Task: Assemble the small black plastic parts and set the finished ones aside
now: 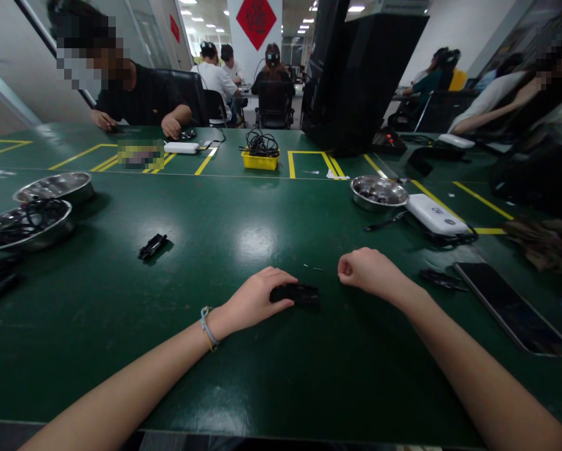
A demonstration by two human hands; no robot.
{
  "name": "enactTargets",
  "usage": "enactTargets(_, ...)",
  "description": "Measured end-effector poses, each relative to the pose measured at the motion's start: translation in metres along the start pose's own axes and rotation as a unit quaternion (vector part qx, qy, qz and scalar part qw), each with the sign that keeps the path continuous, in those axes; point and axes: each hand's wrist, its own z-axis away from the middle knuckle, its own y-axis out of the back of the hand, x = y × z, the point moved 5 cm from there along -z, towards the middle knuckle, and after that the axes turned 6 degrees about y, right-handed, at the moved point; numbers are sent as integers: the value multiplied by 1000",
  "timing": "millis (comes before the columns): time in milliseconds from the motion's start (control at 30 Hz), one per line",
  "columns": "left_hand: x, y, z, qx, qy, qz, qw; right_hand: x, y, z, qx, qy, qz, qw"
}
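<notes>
My left hand grips the left end of a black plastic part lying on the green table. Thumb and fingers close around it, hiding that end. Right of it, my right hand rests curled, its fingers closed and turned away from me, so whatever they may hold is hidden. Between the hands and a little farther off lie two tiny thin metal pins. Another black plastic part sits on the table to the left, apart from both hands.
At left stand steel bowls, one with black cables. A steel bowl of small parts, a white power bank and a phone lie right. Farther back are a yellow cable box, a black computer case and a seated person.
</notes>
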Motion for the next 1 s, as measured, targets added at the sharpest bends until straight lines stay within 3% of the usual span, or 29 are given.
enactTargets(67,0,-1,0,-1,-3,-5,1000,2,-4,1,-32,3,-17,999)
enactTargets(167,0,-2,-1,-4,-4,-9,1000,-11,-10,1,-39,65,-144,987)
enactTargets(267,-1,-2,-2,-8,-1,-8,1000,-33,-12,2,17,111,-282,953)
enactTargets(333,-2,-2,-2,-12,2,-8,1000,-46,-11,4,80,123,-318,937)
enactTargets(467,-4,-3,-2,-16,4,-1,1000,-62,-14,7,169,143,-314,923)
enactTargets(667,-3,-2,-2,-14,-7,24,1000,-69,-24,5,129,150,-314,929)
enactTargets(1000,-4,-3,-3,-16,-5,29,999,-74,-22,7,135,168,-297,930)
